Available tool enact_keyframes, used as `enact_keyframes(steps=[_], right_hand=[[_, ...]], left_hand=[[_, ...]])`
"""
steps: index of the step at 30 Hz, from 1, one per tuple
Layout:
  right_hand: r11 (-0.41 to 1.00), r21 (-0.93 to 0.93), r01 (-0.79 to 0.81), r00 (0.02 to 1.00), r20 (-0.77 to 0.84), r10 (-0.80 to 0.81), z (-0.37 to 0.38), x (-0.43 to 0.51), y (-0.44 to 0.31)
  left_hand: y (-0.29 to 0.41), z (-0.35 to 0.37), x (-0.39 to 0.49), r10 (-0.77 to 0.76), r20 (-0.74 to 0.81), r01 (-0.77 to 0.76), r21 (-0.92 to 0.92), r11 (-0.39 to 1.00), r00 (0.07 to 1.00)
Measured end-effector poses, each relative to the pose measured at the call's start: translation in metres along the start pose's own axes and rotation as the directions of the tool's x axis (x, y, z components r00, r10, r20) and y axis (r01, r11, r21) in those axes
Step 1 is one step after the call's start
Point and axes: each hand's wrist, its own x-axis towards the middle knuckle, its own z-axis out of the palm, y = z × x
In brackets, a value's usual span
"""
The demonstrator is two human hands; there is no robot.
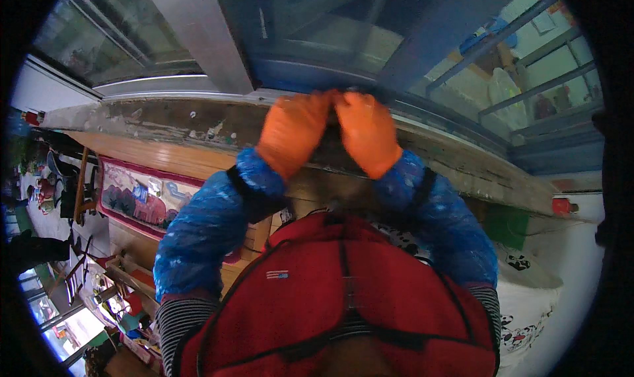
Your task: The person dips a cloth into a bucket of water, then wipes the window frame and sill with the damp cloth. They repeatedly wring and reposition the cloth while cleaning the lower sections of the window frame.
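Note:
My left hand (292, 134) and my right hand (369, 134), both in orange gloves, meet at the fingertips by the lower edge of a window. Motion blurs the fingers, and whatever lies between them is hidden. Just beyond them runs the metal bottom rail (163, 85) of the window frame, with a dark bluish glass pane (317, 35) above it. Under my hands lies a worn window sill (198, 122) with flaking, stained patches. Blue plastic sleeve covers (198, 233) reach from my wrists up both forearms, over striped sleeves.
A wide metal upright (198, 30) divides the window on the left. Below the sill, a pink-bordered mat with an elephant picture (148, 198) lies at left. A cloth with panda prints (525, 307) is at right, near a small red object (562, 206). Clutter fills the lower left.

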Motion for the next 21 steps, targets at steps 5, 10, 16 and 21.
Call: enact_keyframes(steps=[5, 10, 16, 21], right_hand=[[0.989, 0.137, -0.063, 0.998, 0.002, 0.063, 0.044, 0.069, -0.070], [0.998, -0.044, -0.045, 0.998, -0.053, 0.043, 0.049, 0.069, -0.079], [0.992, -0.063, -0.105, 0.994, -0.007, 0.105, 0.018, 0.024, -0.032], [0.985, -0.165, -0.050, 0.987, -0.159, 0.024, -0.034, -0.048, 0.036]], left_hand=[[-0.072, -0.008, -0.031, -0.098, 0.032, 0.093, 0.116, 0.989, 0.995], [-0.080, -0.003, -0.038, -0.124, 0.000, 0.123, -0.117, 0.985, 0.992], [-0.034, -0.003, -0.013, 0.039, 0.043, -0.034, -0.117, 0.993, 0.998], [0.054, 0.001, 0.033, 0.188, 0.037, -0.189, 0.014, 0.982, 0.981]])
